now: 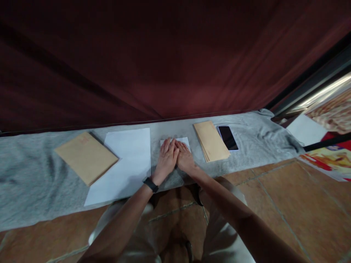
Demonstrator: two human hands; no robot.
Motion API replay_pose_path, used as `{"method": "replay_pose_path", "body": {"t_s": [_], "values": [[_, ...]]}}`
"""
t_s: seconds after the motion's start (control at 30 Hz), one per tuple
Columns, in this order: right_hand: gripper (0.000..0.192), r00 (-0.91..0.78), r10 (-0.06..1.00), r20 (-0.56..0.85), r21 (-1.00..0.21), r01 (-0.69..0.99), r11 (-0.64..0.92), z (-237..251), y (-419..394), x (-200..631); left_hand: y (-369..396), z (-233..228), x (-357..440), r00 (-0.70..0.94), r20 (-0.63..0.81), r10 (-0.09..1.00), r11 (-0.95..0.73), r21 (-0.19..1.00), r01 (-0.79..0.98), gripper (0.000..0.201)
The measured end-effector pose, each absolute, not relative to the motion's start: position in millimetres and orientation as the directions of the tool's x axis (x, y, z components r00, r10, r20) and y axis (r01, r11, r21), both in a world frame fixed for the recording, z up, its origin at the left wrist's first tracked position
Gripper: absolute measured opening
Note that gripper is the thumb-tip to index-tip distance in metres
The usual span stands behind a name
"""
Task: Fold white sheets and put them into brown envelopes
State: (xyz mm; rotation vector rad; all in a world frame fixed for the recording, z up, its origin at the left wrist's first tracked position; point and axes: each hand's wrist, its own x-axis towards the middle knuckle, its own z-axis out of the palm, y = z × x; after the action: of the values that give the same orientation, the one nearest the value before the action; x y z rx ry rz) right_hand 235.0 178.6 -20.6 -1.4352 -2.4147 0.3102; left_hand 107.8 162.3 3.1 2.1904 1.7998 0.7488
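A brown envelope stack (86, 157) lay at nine o'clock, white sheets (123, 164) beside it. The left hand (166, 160) and right hand (185, 159), touching, pressed flat with fingers extended on the folded white paper (183, 140) at center. Envelopes (211, 140) and phone (227, 137) lay at three o'clock.

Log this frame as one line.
left hand: flat on folded white paper | right hand: flat on same | surface: grey cloth

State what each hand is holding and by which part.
Nothing is gripped. The left hand and right hand lie flat, side by side, pressing down on a small folded white paper, covering its near part.
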Motion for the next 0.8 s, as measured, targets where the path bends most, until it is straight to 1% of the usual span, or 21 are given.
{"method": "replay_pose_path", "body": {"t_s": [0.07,0.13,0.27,0.5,0.8], "values": [[0.059,-0.456,0.879,0.142,-0.312,0.822,0.476,-21.3,178.4,236.8,162.4,-4.7,115.0,0.139,0.205,0.969,-0.221,0.461,0.86,0.06],[0.059,-0.446,0.884,0.137,-0.294,0.834,0.467,-21.6,178.7,238.8,161.7,-9.8,118.4,0.116,0.172,0.978,-0.182,0.439,0.88,0.064],[0.056,-0.374,0.913,0.16,-0.294,0.865,0.406,-23.5,182.1,245.7,159.0,-13.5,118.0,0.076,0.166,0.983,-0.136,0.382,0.914,0.068],[0.056,-0.259,0.948,0.187,-0.339,0.889,0.309,-25.1,190.3,265.4,156.3,-19.3,114.7,0.028,0.213,0.977,-0.101,0.341,0.935,0.066],[0.057,-0.226,0.955,0.191,-0.361,0.889,0.283,-24.4,190.5,280.0,150.5,-17.7,98.8,-0.009,0.195,0.981,-0.054,0.316,0.947,0.063]]}}
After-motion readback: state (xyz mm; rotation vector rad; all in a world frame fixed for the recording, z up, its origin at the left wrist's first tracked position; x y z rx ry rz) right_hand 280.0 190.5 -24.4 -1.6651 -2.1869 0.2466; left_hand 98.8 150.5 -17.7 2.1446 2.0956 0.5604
